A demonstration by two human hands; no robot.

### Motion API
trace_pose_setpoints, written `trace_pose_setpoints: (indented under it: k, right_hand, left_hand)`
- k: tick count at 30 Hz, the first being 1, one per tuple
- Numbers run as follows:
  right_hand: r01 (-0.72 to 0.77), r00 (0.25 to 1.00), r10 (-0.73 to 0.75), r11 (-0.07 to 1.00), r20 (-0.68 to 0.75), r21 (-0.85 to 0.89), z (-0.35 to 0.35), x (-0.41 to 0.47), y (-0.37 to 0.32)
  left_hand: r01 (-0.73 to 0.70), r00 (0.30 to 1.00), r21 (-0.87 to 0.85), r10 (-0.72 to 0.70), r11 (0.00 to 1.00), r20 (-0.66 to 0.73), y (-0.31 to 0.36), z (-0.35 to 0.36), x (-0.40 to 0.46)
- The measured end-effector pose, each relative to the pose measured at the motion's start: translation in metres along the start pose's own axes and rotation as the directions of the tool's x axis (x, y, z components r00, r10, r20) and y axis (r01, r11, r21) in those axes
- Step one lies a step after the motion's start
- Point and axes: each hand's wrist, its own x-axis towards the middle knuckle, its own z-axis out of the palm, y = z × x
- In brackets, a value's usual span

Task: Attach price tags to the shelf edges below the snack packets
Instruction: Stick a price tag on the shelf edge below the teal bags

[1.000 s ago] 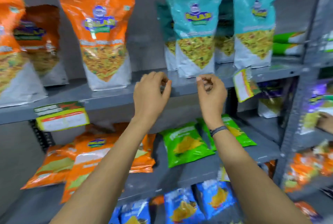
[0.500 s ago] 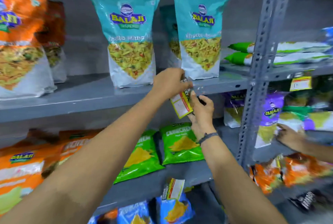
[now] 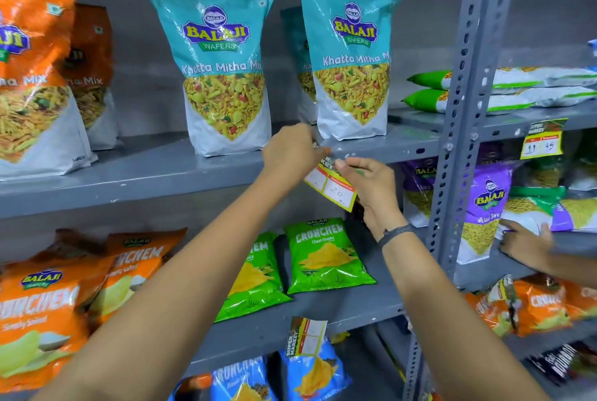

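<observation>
Near the centre of the frame, both hands work on one price tag [image 3: 329, 186] at the front edge of the upper grey shelf [image 3: 161, 174]. The left hand [image 3: 290, 152] is closed, fingertips pinched at the tag's top corner right against the shelf lip. The right hand [image 3: 368, 184] grips the same tag from the right side, thumb and fingers pressed on its upper edge, so the two hands sit close together with the tag between them. The tag hangs tilted, its lower end sloping down to the right, just below the gap between the two teal Khatta Mitha packets [image 3: 226, 58].

The step in hand looks like fixing this tag to the shelf edge; it is not yet level or clearly fastened. The next move probably calls for squaring the tag with the lip and pressing its top firmly onto the metal before letting go.

How the tag attaches is hidden: the fingers cover its top, so no tape, clip or slot can be made out. The handwritten figure appears to read 20, but the rest of the print is too small. Another tag [image 3: 305, 336] hangs askew at lower centre, and a yellow one [image 3: 542, 142] sits at the right. A second person's hand [image 3: 523, 242] enters from the right edge, its arm cut off.
</observation>
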Motion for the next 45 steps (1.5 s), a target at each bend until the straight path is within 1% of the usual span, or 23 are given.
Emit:
trace_pose_setpoints:
  k: [2,4,6,9,13,19,23,27,32,34,36,38,40,42,43,44,45]
  right_hand:
    - [0.172,0.985,-0.174,0.968,0.006,-0.181,-0.004,-0.001,-0.001]
    - [0.317,0.946,-0.319,0.884,0.052,-0.344,-0.007,-0.002,0.001]
    - [0.400,0.912,-0.398,0.813,0.098,-0.422,-0.008,-0.003,0.003]
    - [0.441,0.893,-0.428,0.774,0.136,-0.455,-0.008,-0.003,0.006]
    - [0.448,0.889,-0.437,0.768,0.138,-0.458,-0.006,0.000,0.006]
    - [0.493,0.862,-0.491,0.754,0.127,-0.434,0.000,0.007,-0.005]
    - [0.497,0.858,-0.497,0.736,0.131,-0.459,0.003,0.012,-0.006]
    - [0.499,0.850,-0.514,0.717,0.113,-0.486,0.004,0.014,-0.001]
    - [0.497,0.848,-0.523,0.737,0.078,-0.457,0.002,0.011,0.000]
    - [0.497,0.844,-0.534,0.753,0.040,-0.432,-0.001,0.005,0.005]
    - [0.484,0.837,-0.546,0.775,-0.044,-0.407,-0.006,-0.003,0.016]
    - [0.461,0.835,-0.540,0.793,-0.108,-0.398,-0.014,-0.013,0.035]
    - [0.412,0.866,-0.487,0.822,-0.110,-0.393,-0.021,-0.026,0.063]
    - [0.328,0.921,-0.385,0.848,-0.058,-0.416,-0.026,-0.043,0.096]
    - [0.286,0.945,-0.326,0.850,-0.014,-0.443,-0.028,-0.053,0.114]
    - [0.254,0.963,-0.267,0.842,0.041,-0.476,-0.030,-0.062,0.131]
    - [0.230,0.973,-0.206,0.828,0.104,-0.512,-0.031,-0.072,0.147]
  left_hand:
    - [-0.014,0.995,0.053,0.020,0.998,-0.100,-0.008,0.004,-0.014]
    - [-0.020,0.988,0.086,0.032,0.996,-0.150,-0.016,0.010,-0.026]
    - [-0.024,0.984,0.102,0.041,0.994,-0.174,-0.020,0.018,-0.034]
    - [-0.025,0.974,0.144,0.056,0.989,-0.218,-0.022,0.025,-0.040]
    - [-0.021,0.964,0.160,0.062,0.987,-0.258,-0.020,0.029,-0.041]
    - [-0.009,0.942,0.159,0.061,0.987,-0.329,-0.019,0.024,-0.034]
    - [-0.001,0.939,0.185,0.065,0.983,-0.338,-0.017,0.024,-0.028]
    - [0.034,0.930,0.185,0.037,0.982,-0.367,-0.014,0.028,-0.027]
    - [0.078,0.918,0.188,0.003,0.979,-0.397,-0.010,0.030,-0.026]
    - [0.086,0.911,0.191,0.001,0.978,-0.413,-0.010,0.032,-0.030]
    - [0.097,0.896,0.191,-0.002,0.977,-0.444,-0.012,0.037,-0.034]
    - [0.114,0.869,0.128,-0.037,0.985,-0.493,-0.020,0.045,-0.044]
    - [0.139,0.835,-0.013,-0.124,0.990,-0.535,-0.037,0.062,-0.065]
    - [0.207,0.833,-0.124,-0.241,0.971,-0.497,-0.060,0.092,-0.098]
    - [0.262,0.850,-0.150,-0.302,0.953,-0.432,-0.073,0.110,-0.119]
    - [0.334,0.870,-0.156,-0.367,0.930,-0.329,-0.085,0.129,-0.141]
    - [0.421,0.875,-0.143,-0.442,0.896,-0.196,-0.098,0.147,-0.164]
